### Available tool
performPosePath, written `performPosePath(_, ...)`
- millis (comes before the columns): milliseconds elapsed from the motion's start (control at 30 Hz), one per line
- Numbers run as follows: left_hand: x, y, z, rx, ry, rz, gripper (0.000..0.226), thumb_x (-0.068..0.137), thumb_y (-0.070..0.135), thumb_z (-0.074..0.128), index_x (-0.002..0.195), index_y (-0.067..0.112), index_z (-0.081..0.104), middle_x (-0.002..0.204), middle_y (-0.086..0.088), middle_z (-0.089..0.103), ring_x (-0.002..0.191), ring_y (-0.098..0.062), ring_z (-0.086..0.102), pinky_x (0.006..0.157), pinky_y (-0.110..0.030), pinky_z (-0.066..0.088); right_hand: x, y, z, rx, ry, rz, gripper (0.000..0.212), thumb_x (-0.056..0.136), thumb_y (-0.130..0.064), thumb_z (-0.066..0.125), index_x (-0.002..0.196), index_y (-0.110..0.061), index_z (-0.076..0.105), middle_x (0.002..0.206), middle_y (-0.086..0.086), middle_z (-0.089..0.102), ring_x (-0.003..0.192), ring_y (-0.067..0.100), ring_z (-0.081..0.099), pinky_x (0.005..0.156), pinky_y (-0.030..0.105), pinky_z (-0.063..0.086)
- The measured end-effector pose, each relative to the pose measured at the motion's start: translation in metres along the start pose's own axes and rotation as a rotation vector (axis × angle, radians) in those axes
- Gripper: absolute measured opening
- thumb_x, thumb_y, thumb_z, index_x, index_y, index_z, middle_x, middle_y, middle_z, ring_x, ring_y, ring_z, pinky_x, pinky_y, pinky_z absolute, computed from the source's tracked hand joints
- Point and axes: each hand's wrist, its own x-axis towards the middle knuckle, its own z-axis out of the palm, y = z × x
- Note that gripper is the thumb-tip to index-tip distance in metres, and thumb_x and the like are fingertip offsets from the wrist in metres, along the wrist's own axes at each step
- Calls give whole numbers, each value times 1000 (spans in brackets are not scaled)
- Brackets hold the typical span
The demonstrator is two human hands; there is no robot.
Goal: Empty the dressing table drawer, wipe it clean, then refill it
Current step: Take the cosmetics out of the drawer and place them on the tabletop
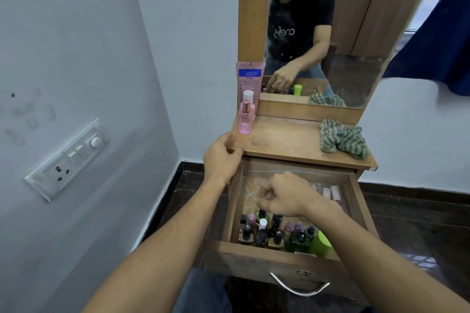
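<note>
Scuffed matt wooden drawer (284,253); glossy metal handle (298,287); woven cloth (343,140).

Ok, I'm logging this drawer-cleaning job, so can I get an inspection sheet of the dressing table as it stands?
surface: wooden tabletop, scuffed.
job's things: drawer pulled open, small bottles and a green container crowded at its front; striped cloth crumpled on the tabletop's right.
clutter: pink bottle and pink tube standing at the tabletop's left rear.
hands: left hand grips the tabletop's left front corner; right hand over the drawer, fingers curled, hold unclear.
cables: nothing seen.
surroundings: mirror behind, switchboard on the left wall, blue curtain at right.
</note>
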Motion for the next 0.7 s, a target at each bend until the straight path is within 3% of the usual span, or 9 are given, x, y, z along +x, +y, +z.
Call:
performPosePath(367,0,-4,10,136,61,88,46,92,39,70,133,18,65,124,6,71,113,-11,65,95,-29,52,-2,8,3,-55,76,-37,15,82,-33,66,89,-24,76,79,-5,75,80,14,68,75,33,59)
performPosePath(567,2,-2,10,143,129,126,38,90,36,62,122,17,71,108,5,75,96,-13,68,87,-35,56,13,-3,-71,63,353,-52,10,74,-36,74,76,-27,77,68,-14,71,66,2,64,66,28,56)
performPosePath(700,3,-1,13,149,182,92,48,82,56,55,118,27,69,103,13,72,92,-8,67,78,-30,54,43,-15,-114,116,504,-60,11,73,-29,76,63,-31,73,59,-15,67,61,-3,62,58,20,48)
